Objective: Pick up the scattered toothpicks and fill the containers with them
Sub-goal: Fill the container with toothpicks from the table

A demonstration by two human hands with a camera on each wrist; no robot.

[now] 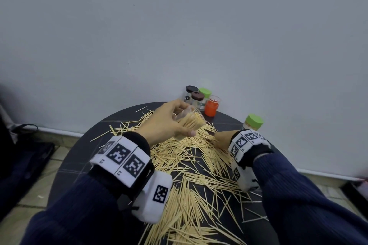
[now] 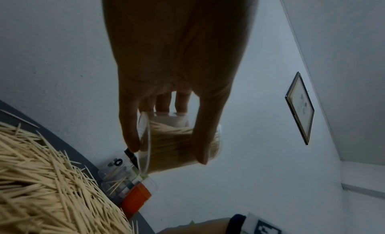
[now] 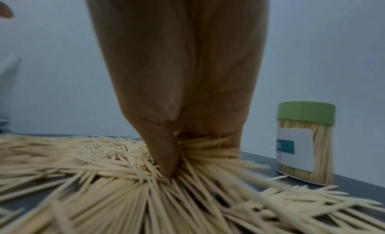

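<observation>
Head view shows the left hand (image 1: 165, 119) raised above the far middle of the round dark desk (image 1: 65, 167), fingers and thumb curled round a clear container (image 1: 189, 119) that lies tilted on its side, packed with toothpicks whose tips show at its open mouth. In the left wrist view the thumb (image 2: 206, 138) crosses the clear wall and the fingers wrap the far side of the container (image 2: 177, 142), which is lifted clear of the desk.

The right hand (image 1: 223, 138) is down on the desk just right of the left one, its fingers buried in the scattered toothpicks (image 1: 191, 175). The right wrist view shows the fingers and thumb (image 3: 164, 151) drawn together, pinching a bunch of toothpicks (image 3: 206, 147) at the top of the heap.

The loose toothpicks cover most of the desk from the far middle to the near edge. Just beyond the right hand stands a closed green-lidded jar (image 1: 253, 122), full of toothpicks. At the far edge, against the wall, a cluster stands close together: a black-lidded jar (image 1: 190, 93), a brown-lidded jar (image 1: 197, 99), another green-lidded jar (image 1: 205, 95) and an orange container (image 1: 212, 105).
</observation>
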